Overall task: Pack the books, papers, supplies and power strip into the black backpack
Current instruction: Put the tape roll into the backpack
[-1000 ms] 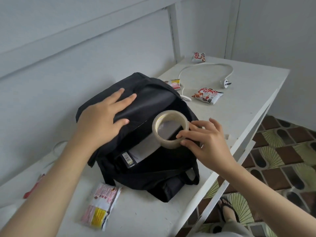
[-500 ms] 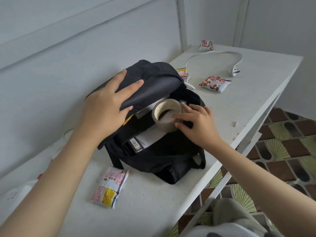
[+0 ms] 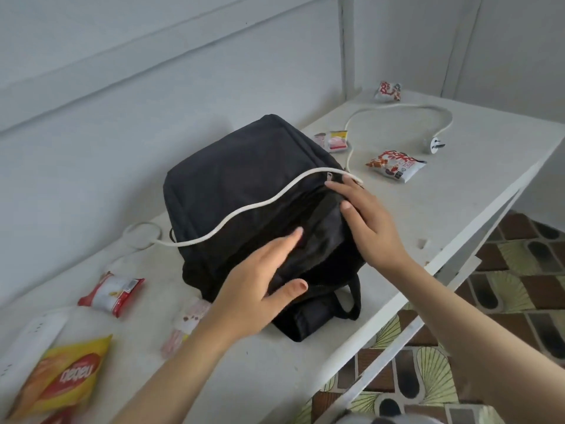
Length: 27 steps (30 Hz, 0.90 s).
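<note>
The left forearm (image 3: 171, 377) and the right forearm (image 3: 477, 325) were bare as far as the frame's edge. The left hand (image 3: 260, 289) and the right hand (image 3: 370, 221) had short, plain fingernails. A sliver of pale grey clothing (image 3: 363, 420) with a dark patch showed at the bottom edge.

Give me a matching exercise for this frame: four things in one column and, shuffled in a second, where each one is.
Things:
1. white cable
2. plug
3. yellow snack bag
4. right hand

Places:
A. at the near left end of the table
B. fingers on the black backpack, by its zipper pull
C. draped across the backpack's top
D. on the table beyond the backpack, to the far right

Pairs: 1-C, 2-D, 3-A, 4-B
</note>
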### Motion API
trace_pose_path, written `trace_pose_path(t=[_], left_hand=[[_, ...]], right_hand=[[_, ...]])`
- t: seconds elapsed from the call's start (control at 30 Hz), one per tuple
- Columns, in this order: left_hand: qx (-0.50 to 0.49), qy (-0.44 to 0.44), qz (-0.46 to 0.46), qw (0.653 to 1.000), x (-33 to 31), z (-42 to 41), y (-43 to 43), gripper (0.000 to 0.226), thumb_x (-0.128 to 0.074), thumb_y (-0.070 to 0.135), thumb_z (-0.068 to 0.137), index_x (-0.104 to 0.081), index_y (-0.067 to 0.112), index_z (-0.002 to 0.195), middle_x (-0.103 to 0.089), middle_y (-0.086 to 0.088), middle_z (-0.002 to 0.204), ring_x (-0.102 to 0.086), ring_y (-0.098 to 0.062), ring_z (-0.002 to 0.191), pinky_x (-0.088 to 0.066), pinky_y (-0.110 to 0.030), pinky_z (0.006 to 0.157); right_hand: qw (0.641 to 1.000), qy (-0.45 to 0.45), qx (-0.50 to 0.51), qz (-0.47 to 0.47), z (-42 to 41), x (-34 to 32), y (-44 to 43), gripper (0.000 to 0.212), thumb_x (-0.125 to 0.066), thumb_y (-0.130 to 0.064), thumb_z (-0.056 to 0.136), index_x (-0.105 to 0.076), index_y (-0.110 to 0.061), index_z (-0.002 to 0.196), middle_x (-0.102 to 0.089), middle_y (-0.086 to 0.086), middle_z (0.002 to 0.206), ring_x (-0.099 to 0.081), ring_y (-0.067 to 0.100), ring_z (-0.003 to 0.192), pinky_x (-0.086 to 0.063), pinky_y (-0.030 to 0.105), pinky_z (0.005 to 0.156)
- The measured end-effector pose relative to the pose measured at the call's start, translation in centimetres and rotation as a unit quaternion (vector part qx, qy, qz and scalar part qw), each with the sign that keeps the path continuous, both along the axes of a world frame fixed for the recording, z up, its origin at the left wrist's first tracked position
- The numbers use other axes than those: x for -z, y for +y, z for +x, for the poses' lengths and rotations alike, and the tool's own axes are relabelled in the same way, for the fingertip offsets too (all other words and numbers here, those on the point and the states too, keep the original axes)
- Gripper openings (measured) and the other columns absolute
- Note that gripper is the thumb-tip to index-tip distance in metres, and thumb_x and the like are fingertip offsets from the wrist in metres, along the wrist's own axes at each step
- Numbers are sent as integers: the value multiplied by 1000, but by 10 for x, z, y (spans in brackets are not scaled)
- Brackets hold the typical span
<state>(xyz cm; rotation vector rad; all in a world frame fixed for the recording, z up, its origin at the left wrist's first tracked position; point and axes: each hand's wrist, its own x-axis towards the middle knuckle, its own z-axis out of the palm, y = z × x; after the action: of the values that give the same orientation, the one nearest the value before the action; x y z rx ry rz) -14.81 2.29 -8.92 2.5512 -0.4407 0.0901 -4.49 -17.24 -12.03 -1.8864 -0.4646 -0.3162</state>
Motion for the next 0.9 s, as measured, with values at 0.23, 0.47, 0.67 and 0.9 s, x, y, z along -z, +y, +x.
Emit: trace_pose_path(t=[0.23, 0.47, 0.67, 0.9], left_hand=[[-48, -59, 38, 996, 51, -14, -12, 45, -21, 41, 100, -42, 30, 138, -24, 14, 153, -21, -1, 140, -9, -21, 115], [-128, -96, 29, 987, 67, -30, -21, 46, -18, 40, 101, -48, 29, 135, -38, 9, 147, -30, -4, 137, -17, -30, 115], [-186, -62, -74, 978, 59, -55, -16, 38, -37, 34, 95, -54, 30, 129, -47, 19, 137, -33, 7, 132, -16, -14, 112], [-336, -160, -154, 915, 32, -98, 42, 28, -50, 30, 87, -67, 28, 109, -66, 24, 105, -60, 5, 102, -43, -9, 87]], right_hand=[[995, 22, -17, -98, -19, 27, -20, 43, -53, -50, 88, -51, -38, 130, -41, -7, 146, -35, 12, 136, -29, 42, 112], [990, 19, 0, -143, -28, 30, -17, 52, -62, -30, 89, -44, -29, 138, -39, 0, 148, -32, 20, 138, -26, 46, 113], [987, -61, 3, -150, -39, 14, 8, 47, -60, -6, 85, -54, -22, 129, -48, 2, 141, -36, 21, 136, -17, 46, 115], [977, -131, -116, -119, -57, -28, 85, 41, -51, -15, 81, -59, -25, 120, -58, -10, 126, -43, 11, 129, -15, 39, 113]])
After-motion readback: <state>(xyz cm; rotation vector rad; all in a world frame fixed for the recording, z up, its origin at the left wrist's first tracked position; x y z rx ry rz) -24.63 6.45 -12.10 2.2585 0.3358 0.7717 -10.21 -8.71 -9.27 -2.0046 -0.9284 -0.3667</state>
